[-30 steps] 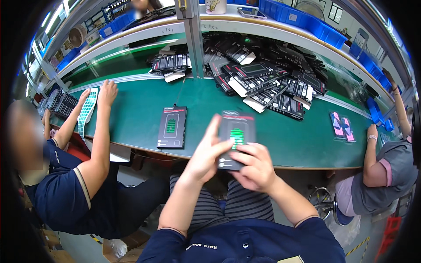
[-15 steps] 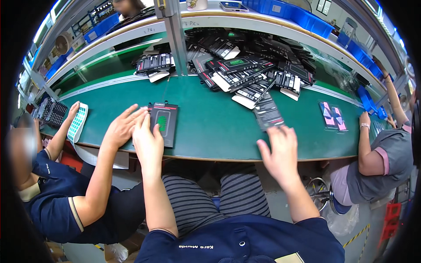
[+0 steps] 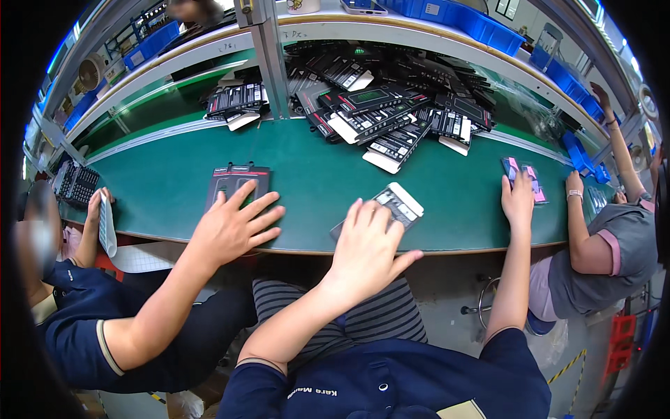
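My left hand [image 3: 366, 255] lies over a small black-and-white printed box [image 3: 400, 204] near the table's front edge. Its fingers rest on the box and its thumb sticks out to the right, so the hand is open. My right hand [image 3: 517, 202] reaches to the right side, fingers outstretched and apart, touching one of two flat pink-and-blue packs [image 3: 536, 187]. Left of me, a co-worker's spread hand [image 3: 236, 222] presses on dark flat boxes [image 3: 241, 170] lying side by side.
A heap of black boxes [image 3: 380, 115] fills the back middle of the green table [image 3: 300, 181]. More boxes [image 3: 237, 101] lie left of a metal post [image 3: 270, 70]. Blue bins [image 3: 481, 29] line the shelf above. A person in grey [image 3: 600, 262] sits at the right.
My left hand has moved right, from the dark boxes onto the printed box, which has slid nearer and turned. My right hand has left that box and gone right to the pink-and-blue packs.
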The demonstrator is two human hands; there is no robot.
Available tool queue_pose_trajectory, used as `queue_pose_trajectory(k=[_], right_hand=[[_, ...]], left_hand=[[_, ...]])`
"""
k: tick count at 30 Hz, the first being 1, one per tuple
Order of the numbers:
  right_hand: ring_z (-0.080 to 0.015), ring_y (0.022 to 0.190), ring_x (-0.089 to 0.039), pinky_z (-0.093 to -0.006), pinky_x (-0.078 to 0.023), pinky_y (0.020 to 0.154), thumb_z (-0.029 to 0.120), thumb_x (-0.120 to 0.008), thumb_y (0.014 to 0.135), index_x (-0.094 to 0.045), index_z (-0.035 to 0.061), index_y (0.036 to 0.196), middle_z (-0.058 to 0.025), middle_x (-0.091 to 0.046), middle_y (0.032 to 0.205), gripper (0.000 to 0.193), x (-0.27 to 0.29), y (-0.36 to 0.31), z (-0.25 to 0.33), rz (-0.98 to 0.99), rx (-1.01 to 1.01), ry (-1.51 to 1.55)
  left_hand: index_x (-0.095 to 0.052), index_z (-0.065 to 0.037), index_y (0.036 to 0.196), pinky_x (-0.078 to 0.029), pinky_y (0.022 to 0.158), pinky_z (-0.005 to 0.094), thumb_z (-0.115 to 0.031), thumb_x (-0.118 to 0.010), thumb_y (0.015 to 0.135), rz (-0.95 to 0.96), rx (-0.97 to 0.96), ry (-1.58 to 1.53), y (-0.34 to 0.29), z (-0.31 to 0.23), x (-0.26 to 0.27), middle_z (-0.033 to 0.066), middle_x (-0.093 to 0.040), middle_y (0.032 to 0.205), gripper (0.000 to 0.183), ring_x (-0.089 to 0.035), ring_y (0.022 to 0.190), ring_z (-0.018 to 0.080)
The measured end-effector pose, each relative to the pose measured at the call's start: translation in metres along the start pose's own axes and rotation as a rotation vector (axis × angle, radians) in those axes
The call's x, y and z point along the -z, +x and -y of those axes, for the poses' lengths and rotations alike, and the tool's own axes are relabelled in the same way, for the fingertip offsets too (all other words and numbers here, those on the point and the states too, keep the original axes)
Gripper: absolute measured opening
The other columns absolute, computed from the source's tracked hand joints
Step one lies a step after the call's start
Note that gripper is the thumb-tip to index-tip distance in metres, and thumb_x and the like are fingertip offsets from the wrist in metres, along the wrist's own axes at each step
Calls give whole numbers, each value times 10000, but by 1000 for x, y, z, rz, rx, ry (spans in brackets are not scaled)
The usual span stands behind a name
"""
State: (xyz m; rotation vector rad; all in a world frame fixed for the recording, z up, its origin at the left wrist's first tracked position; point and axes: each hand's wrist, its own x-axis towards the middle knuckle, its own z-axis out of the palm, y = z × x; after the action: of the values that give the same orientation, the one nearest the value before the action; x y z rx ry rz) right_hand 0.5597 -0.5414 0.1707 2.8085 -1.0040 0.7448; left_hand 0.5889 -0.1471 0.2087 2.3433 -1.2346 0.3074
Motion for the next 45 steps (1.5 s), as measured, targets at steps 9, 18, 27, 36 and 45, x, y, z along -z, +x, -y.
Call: queue_pose_trajectory(k=[9,18,27,36,45], right_hand=[[-456,1224,-500,-480,-402,1029,231,-794,749,-666,37,817,-318,-507,1352,242,46,-102,95,-24,333,603],[-323,1014,-545,-409,-454,911,234,-787,587,-565,40,974,-139,-595,1025,486,58,-57,119,424,400,606],[-311,1188,-536,-489,-324,1105,158,-788,594,-568,80,964,-133,-613,1270,437,75,-67,103,735,723,877],[-348,1474,-300,-423,-185,1212,-158,-432,729,-504,40,1256,-225,-323,1566,568,77,-124,166,524,683,1457],[-214,1099,-616,-315,-475,976,47,-507,972,-606,-85,1198,-151,-648,1203,280,102,-106,217,734,-36,2252]], left_hand=[[-626,-85,1163,-389,1039,453,-281,-831,685,91,-51,-228,18,47,-4,177,-487,1310,556,-444,1232,360],[-651,-149,1139,-378,1023,424,-401,-847,687,209,-88,-226,26,49,4,157,-493,1290,554,-464,1189,347],[-646,-115,1150,-388,1034,421,-367,-855,641,261,-78,-259,27,46,7,154,-533,1225,605,-495,1176,326],[-511,-8,1261,-460,997,412,-329,-867,577,94,-22,-268,30,54,4,194,-575,1232,836,-559,1153,379],[-450,-45,1153,-517,804,355,-283,-949,610,-725,137,-700,30,29,-14,133,-567,1084,775,-619,920,266]])
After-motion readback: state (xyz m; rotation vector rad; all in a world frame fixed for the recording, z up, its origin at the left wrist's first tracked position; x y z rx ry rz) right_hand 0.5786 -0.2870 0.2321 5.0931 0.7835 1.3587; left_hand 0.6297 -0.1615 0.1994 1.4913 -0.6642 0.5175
